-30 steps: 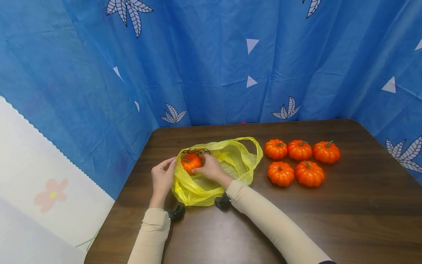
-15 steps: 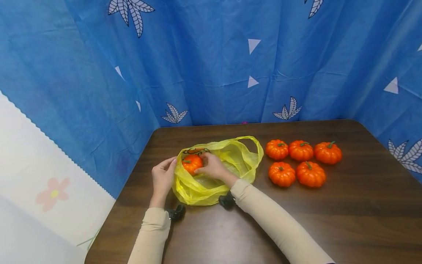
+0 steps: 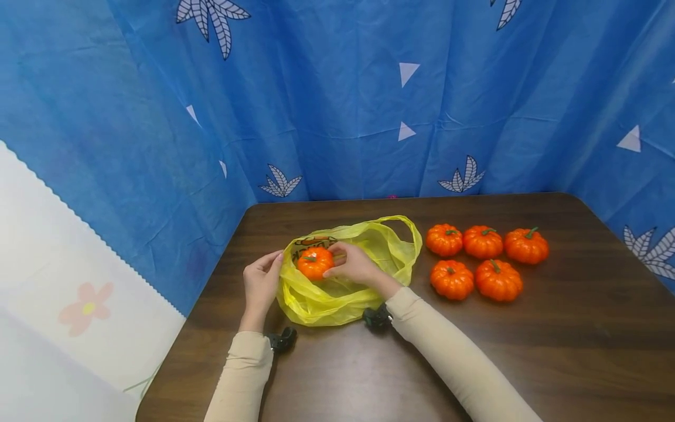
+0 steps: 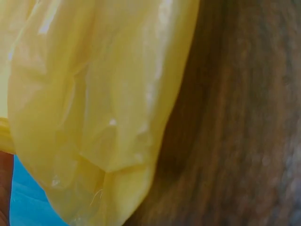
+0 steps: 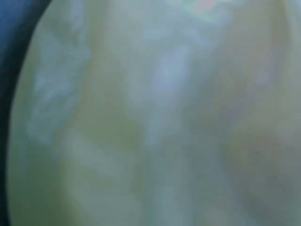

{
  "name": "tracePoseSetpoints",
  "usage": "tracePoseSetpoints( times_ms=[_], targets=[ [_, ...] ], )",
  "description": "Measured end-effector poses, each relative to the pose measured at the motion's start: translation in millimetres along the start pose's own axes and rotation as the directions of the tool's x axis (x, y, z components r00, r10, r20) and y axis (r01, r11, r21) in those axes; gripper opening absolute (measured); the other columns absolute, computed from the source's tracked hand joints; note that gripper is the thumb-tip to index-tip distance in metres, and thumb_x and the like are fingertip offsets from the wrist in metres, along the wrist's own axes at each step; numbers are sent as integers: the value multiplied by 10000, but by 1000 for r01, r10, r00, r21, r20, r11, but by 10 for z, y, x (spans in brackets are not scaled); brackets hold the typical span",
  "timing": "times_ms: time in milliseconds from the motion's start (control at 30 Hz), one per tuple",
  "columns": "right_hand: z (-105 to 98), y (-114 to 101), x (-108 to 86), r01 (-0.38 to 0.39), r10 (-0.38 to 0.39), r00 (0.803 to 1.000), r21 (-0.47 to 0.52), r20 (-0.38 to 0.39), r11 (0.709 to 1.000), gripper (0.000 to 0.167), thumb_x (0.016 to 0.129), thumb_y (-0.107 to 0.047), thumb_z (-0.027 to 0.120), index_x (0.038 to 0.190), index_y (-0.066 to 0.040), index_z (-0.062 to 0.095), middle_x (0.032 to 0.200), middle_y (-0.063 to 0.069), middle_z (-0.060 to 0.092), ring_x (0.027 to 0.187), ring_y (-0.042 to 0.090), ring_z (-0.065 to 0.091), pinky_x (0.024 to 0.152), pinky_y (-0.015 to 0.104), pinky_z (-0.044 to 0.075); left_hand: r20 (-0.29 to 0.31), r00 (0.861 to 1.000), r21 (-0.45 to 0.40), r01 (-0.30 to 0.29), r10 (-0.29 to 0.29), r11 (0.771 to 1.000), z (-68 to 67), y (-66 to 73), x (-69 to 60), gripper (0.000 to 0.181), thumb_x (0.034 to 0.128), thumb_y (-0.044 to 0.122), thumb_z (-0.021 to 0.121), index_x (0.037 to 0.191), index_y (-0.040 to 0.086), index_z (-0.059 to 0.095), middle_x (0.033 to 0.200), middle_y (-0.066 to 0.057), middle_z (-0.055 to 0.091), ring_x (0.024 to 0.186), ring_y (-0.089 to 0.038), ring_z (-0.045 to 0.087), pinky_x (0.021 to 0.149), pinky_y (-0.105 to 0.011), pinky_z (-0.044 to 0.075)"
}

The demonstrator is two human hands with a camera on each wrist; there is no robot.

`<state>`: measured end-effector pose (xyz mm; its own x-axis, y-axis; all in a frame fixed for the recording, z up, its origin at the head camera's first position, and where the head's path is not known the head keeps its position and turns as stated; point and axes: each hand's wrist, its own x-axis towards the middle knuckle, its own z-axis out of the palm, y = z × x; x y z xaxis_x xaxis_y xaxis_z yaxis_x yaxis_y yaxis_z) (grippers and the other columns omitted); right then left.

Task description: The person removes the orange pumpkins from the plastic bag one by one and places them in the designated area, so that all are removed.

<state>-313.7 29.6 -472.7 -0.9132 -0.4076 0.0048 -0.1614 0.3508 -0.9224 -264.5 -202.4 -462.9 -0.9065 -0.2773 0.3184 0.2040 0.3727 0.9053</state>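
In the head view a yellow plastic bag lies on the table with its mouth spread. My left hand pinches the bag's left rim between thumb and fingers. Inside the mouth, my right hand grips a small orange pumpkin with a green stem from its right side. Dark print shows on the bag's inner wall behind that pumpkin. Yellow plastic fills much of the left wrist view. The right wrist view is blurred, showing only pale bag plastic.
Several more orange pumpkins stand in two rows right of the bag, among them a front one. Dark wrist cameras sit by both sleeves. The brown wooden table ends at a blue curtain behind.
My right hand and the pumpkin have shifted slightly to the right within the bag's mouth, and more of the print behind shows. My left hand stays at the rim.
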Motion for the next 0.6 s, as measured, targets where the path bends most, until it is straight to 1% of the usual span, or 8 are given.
tracePoseSetpoints(
  times_ms=[133,233,367,467,600],
  targets=[
    [-50,-31,-57,-9,9,1000,41,10,999,615,787,-138,861,1328,-60,579,1348,167,606,1160,331,648,863,354,609,4,1000,-9,5,-5,1000,2,5,0,211,952,156,695,1095,19,767,1092,-185,753,1002,-298,715,736,-74,541],
    [-90,-68,-99,-6,4,1000,87,24,996,613,788,-109,854,1332,-57,576,1352,171,601,1175,340,637,851,362,613,3,1000,-16,2,-2,1000,3,6,1,208,950,148,696,1094,15,766,1091,-190,752,998,-301,715,735,-74,541],
    [-147,-107,-145,14,-20,999,130,40,991,629,796,-80,842,1354,-34,555,1368,176,589,1184,351,632,891,382,603,4,1000,-6,-8,8,1000,3,8,0,210,953,153,693,1094,16,766,1092,-182,754,995,-295,717,745,-76,541],
    [-187,-149,-186,28,-34,998,134,46,991,638,804,-80,836,1369,-22,544,1376,180,586,1187,352,634,937,395,586,8,1000,5,-7,7,1000,1,8,-2,219,958,167,688,1102,21,764,1101,-175,753,997,-289,718,766,-95,550],
    [-216,-220,-251,41,-48,998,144,50,989,632,813,-77,827,1373,-13,541,1381,187,585,1194,348,635,964,399,574,11,1000,9,2,-2,1000,-2,2,-2,230,961,180,684,1111,23,761,1115,-178,749,1006,-295,718,790,-127,563]
  ],
)
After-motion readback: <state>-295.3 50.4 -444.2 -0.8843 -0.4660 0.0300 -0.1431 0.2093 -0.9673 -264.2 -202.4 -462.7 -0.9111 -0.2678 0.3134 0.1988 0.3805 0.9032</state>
